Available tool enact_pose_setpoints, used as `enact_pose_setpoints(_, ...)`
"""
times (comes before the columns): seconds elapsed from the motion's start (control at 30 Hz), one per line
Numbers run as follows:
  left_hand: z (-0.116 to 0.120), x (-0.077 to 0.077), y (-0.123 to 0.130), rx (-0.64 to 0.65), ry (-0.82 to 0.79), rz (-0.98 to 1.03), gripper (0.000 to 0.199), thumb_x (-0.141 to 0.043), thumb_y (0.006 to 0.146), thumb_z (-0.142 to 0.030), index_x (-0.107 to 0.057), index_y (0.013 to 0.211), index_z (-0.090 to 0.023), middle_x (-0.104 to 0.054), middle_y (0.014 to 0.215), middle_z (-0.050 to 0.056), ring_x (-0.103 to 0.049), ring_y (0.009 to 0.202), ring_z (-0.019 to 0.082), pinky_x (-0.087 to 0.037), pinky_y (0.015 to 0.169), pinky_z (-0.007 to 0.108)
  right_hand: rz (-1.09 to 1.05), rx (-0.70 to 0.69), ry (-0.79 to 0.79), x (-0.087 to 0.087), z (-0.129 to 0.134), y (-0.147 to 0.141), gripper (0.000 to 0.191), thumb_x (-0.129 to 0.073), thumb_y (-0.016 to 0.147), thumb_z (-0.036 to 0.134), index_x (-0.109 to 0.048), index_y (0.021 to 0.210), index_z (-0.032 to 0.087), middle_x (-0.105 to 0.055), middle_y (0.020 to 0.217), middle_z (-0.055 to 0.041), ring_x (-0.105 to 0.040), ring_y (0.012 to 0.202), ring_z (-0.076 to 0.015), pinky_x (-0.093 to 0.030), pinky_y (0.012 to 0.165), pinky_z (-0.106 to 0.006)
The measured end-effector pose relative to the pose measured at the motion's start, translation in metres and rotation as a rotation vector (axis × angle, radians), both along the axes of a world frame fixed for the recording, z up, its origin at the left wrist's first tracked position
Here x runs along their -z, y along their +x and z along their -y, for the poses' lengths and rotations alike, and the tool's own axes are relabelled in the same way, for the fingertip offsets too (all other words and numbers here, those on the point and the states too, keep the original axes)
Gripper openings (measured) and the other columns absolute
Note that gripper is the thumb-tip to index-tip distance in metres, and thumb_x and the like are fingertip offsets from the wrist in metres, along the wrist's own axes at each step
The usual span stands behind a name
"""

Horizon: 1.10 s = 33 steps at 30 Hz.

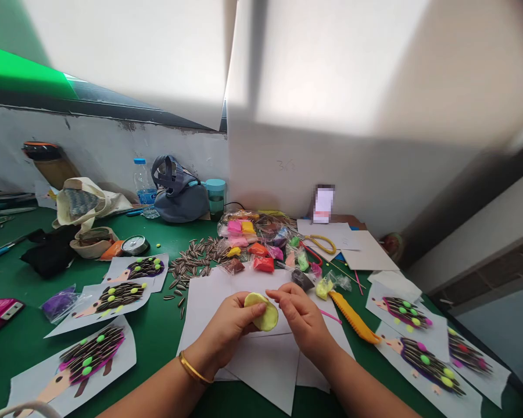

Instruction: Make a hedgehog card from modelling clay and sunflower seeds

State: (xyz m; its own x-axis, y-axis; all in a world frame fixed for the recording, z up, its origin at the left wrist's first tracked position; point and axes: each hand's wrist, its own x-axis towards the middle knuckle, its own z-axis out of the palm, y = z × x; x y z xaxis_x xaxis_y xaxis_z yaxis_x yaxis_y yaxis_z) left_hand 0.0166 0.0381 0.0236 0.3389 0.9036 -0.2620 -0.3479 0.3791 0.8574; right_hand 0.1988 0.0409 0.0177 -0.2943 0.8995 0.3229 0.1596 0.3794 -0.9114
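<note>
A flattened, pale yellow disc of modelling clay (268, 318) is held up over white paper. My left hand (226, 325) grips it between thumb and fingers along its left side. Just right of the disc is my right hand (303, 316), with its fingers bent and the thumb and index tips close together near the disc's upper edge. Whether those tips pinch a bit of clay is too small to tell. Beneath both hands lie several overlapping sheets of white paper (209, 296) on a green table (157, 360).
Bagged coloured clay (261, 264) and sunflower seeds (192, 261) lie behind the paper. Yellow-handled scissors (320, 242) and an orange-yellow tool (353, 316) are to the right. Hedgehog pictures (91, 360) lie on both sides. A phone (323, 204) stands against the back board.
</note>
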Motion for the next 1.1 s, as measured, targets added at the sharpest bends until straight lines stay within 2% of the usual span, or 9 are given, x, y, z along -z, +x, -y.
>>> enact_pose_setpoints(0.27,-0.0005,0.0007,0.0018,0.008,-0.013,-0.072,0.042,-0.088,0.061,-0.044,-0.07,0.083,-0.012,-0.065,0.076,0.004,-0.057,0.069,0.014,-0.044,0.067,0.024,0.047,-0.012,0.013,-0.0004,0.0007,-0.0002,0.034,-0.045,0.1,0.042,-0.072,0.117,0.029,-0.054,0.1,-0.0051,-0.056,0.097,-0.0188,-0.045,0.089,-0.033)
enact_pose_setpoints(0.73,0.001,0.0015,0.0044,0.095,0.026,-0.121,0.044,-0.087,0.061,-0.046,-0.071,0.085,-0.012,-0.066,0.074,0.003,-0.056,0.066,0.013,-0.04,0.062,0.023,0.084,-0.049,0.029,-0.0023,0.0016,-0.0027,0.035,-0.045,0.099,0.043,-0.073,0.114,0.027,-0.056,0.101,-0.0062,-0.057,0.099,-0.0201,-0.047,0.09,-0.035)
enact_pose_setpoints(0.9,0.0007,-0.0031,0.0027,0.022,0.145,-0.124,0.033,-0.081,0.07,-0.042,-0.072,0.084,-0.014,-0.067,0.08,0.005,-0.058,0.076,0.017,-0.044,0.072,0.028,0.034,0.056,-0.002,-0.0031,-0.0028,0.0005,0.037,-0.055,0.093,0.048,-0.065,0.121,0.025,-0.06,0.099,-0.0055,-0.058,0.092,-0.0202,-0.048,0.085,-0.035)
enact_pose_setpoints(1.0,0.0007,-0.0072,0.0017,-0.068,0.256,-0.155,0.024,-0.079,0.073,-0.038,-0.073,0.08,-0.015,-0.066,0.084,0.005,-0.058,0.084,0.019,-0.045,0.079,0.029,0.02,0.037,-0.078,-0.0025,-0.0051,0.0015,0.037,-0.064,0.087,0.051,-0.068,0.11,0.023,-0.064,0.093,-0.005,-0.059,0.087,-0.0209,-0.048,0.08,-0.034)
enact_pose_setpoints(1.1,0.0011,-0.0077,0.002,-0.14,0.268,-0.192,0.023,-0.08,0.071,-0.036,-0.074,0.079,-0.015,-0.064,0.085,0.004,-0.059,0.084,0.02,-0.046,0.077,0.028,-0.002,-0.011,-0.131,-0.0018,-0.005,0.0007,0.033,-0.067,0.085,0.05,-0.072,0.103,0.022,-0.068,0.096,-0.0059,-0.061,0.089,-0.0219,-0.048,0.081,-0.035)
